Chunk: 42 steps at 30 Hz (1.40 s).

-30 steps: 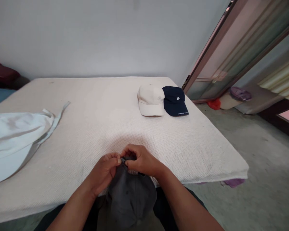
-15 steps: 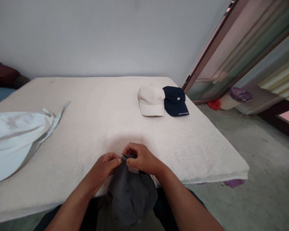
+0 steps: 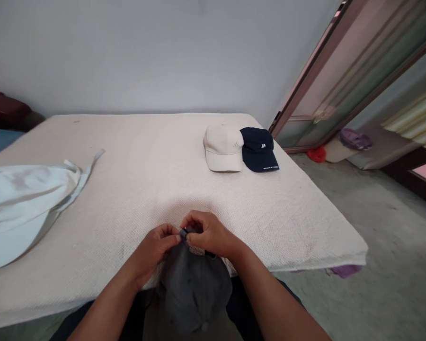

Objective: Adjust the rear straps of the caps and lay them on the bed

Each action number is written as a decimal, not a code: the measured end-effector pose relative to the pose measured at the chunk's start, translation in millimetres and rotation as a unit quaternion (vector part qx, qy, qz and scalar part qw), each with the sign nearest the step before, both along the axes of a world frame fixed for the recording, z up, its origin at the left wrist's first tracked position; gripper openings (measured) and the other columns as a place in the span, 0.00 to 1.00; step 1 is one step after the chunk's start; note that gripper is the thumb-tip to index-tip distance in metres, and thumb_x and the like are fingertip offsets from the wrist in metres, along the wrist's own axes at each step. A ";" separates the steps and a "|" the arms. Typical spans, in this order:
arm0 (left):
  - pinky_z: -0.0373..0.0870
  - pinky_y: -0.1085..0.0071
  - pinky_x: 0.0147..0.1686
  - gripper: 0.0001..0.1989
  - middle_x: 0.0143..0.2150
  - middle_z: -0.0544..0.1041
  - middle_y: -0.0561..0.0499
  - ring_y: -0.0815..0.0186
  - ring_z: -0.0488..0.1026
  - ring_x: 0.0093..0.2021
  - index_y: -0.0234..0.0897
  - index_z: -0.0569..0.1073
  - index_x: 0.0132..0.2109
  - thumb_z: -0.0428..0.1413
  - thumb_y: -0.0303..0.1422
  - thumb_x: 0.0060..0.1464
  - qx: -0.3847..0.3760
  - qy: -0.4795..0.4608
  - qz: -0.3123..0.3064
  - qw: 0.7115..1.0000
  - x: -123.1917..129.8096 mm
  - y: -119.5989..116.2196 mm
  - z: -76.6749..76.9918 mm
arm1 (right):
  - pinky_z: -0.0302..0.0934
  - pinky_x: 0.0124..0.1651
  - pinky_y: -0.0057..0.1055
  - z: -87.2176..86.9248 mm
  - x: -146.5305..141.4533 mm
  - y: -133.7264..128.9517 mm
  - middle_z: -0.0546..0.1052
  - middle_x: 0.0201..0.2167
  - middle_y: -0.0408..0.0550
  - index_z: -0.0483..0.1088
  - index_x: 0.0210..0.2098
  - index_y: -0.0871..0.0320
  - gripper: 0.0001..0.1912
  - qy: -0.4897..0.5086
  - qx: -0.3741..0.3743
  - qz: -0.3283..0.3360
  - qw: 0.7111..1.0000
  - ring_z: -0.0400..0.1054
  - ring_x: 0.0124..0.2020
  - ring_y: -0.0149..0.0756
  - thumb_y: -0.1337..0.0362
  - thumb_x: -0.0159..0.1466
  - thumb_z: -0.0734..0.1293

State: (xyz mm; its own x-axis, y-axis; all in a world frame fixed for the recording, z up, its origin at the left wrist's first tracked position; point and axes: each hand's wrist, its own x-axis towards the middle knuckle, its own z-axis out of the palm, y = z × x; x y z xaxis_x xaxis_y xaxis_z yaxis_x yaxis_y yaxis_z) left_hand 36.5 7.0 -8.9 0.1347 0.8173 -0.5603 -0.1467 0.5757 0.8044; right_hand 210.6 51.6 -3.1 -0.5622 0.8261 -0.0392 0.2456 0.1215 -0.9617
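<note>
A dark grey baseball cap [image 3: 197, 289] lies at the table's near edge, over my lap, with its back strap opening turned away from me. My left hand [image 3: 159, 246] pinches the strap's left end between thumb and fingers. Close against it, my right hand [image 3: 209, 234] is closed on the strap by the small dark buckle [image 3: 183, 232]. The fingertips of both hands almost meet there. Part of the strap is hidden behind my right fingers.
A beige cap [image 3: 223, 148] and a navy cap [image 3: 258, 150] sit side by side at the back right of the cloth-covered table [image 3: 138, 156]. At the left lies a pale cap with loose straps [image 3: 24, 203]. A purple-lined bin [image 3: 351, 142] stands on the floor.
My hands have barely shifted at the strap; its buckle end has turned slightly. The grey cap and the other caps stay in place.
</note>
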 end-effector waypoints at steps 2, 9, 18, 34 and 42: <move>0.57 0.74 0.26 0.06 0.25 0.70 0.54 0.70 0.65 0.26 0.35 0.69 0.30 0.60 0.29 0.46 -0.003 -0.036 0.012 0.999 0.1 -1.0 0.9 | 0.57 0.34 0.27 -1.6 -0.4 0.6 0.71 0.29 0.43 0.71 0.33 0.59 0.09 0.027 -0.020 -0.002 0.999 0.63 0.31 0.29 0.72 0.51 0.64; 0.58 0.75 0.25 0.07 0.25 0.71 0.53 0.71 0.65 0.24 0.33 0.70 0.30 0.62 0.29 0.46 0.014 -0.136 0.038 0.990 1.6 3.3 25.2 | 0.53 0.28 0.24 2.8 -2.1 5.8 0.69 0.26 0.41 0.70 0.33 0.60 0.10 0.235 -0.168 -0.008 0.957 0.60 0.26 0.25 0.69 0.50 0.69; 0.58 0.75 0.25 0.07 0.24 0.71 0.53 0.71 0.66 0.24 0.33 0.71 0.29 0.61 0.30 0.48 0.028 -0.141 0.040 0.989 4.6 8.3 29.2 | 0.51 0.24 0.21 8.9 -2.1 10.0 0.69 0.27 0.42 0.71 0.35 0.60 0.12 0.287 -0.189 -0.014 0.939 0.59 0.26 0.24 0.69 0.50 0.71; 0.61 0.74 0.25 0.04 0.23 0.71 0.53 0.70 0.67 0.23 0.32 0.72 0.28 0.60 0.28 0.44 0.000 -0.205 0.028 0.978 10.6 15.1 24.5 | 0.53 0.28 0.24 5.6 0.7 14.7 0.69 0.27 0.41 0.71 0.35 0.59 0.11 0.249 -0.154 -0.009 0.956 0.59 0.26 0.26 0.69 0.51 0.69; 0.61 0.74 0.25 0.07 0.21 0.69 0.55 0.70 0.67 0.23 0.33 0.71 0.26 0.62 0.28 0.43 -0.001 -0.210 0.028 0.977 12.5 14.7 25.8 | 0.58 0.36 0.28 10.1 6.3 14.0 0.72 0.32 0.43 0.73 0.39 0.57 0.12 0.174 -0.104 0.027 0.979 0.63 0.32 0.30 0.67 0.54 0.68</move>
